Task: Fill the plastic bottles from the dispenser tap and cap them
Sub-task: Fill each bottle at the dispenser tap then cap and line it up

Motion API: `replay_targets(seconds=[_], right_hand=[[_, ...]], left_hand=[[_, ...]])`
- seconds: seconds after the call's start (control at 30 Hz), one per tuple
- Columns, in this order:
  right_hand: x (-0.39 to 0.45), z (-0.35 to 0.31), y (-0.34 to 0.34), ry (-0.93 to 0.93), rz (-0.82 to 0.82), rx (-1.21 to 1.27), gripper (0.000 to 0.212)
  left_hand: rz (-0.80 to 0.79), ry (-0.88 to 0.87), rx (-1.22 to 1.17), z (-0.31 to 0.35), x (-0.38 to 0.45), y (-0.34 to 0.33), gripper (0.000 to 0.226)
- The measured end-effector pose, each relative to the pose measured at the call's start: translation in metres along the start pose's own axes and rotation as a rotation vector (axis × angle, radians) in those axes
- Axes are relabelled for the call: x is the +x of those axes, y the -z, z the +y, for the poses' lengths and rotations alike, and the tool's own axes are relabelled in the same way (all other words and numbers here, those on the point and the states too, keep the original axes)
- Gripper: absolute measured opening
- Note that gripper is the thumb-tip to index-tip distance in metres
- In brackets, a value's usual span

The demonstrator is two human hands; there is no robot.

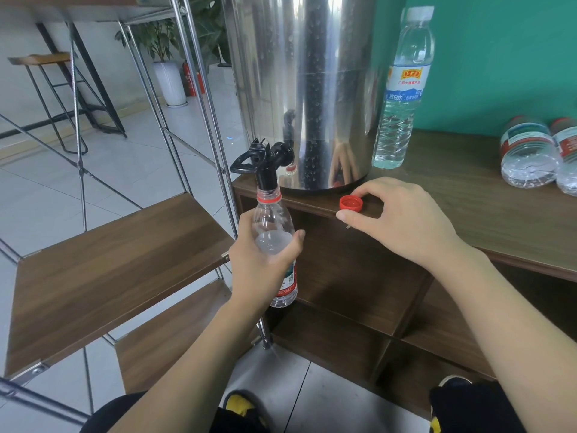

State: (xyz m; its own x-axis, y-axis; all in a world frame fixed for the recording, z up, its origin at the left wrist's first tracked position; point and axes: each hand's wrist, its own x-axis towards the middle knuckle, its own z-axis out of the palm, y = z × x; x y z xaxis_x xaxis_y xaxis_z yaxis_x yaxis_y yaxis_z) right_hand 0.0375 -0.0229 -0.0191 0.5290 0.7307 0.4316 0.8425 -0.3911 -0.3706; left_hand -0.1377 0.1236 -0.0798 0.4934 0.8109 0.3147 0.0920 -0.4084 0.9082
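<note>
A steel dispenser [312,89] stands on the wooden cabinet top [468,189], its black tap [265,160] over the front edge. My left hand [262,264] grips a clear plastic bottle [273,226] with a red neck ring, its open mouth right under the tap's spout. A red cap [351,203] lies open side up on the cabinet edge. My right hand [402,220] has thumb and forefinger curled either side of the cap; whether they touch it I cannot tell.
A tall capped water bottle [402,89] stands right of the dispenser. Two bottles [530,151] lie on their sides at the far right. A metal-framed wooden shelf [118,264] is to the left. Open cabinet compartments lie below.
</note>
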Motion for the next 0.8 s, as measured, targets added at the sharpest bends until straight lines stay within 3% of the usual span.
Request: replay_targets(seconds=[0.8], right_hand=[[-0.0007,-0.0028,0.0014,-0.005,-0.004,-0.002,0.039]], left_hand=[[-0.002,0.006,-0.005,0.0026,-0.0013,0.0006,0.075]])
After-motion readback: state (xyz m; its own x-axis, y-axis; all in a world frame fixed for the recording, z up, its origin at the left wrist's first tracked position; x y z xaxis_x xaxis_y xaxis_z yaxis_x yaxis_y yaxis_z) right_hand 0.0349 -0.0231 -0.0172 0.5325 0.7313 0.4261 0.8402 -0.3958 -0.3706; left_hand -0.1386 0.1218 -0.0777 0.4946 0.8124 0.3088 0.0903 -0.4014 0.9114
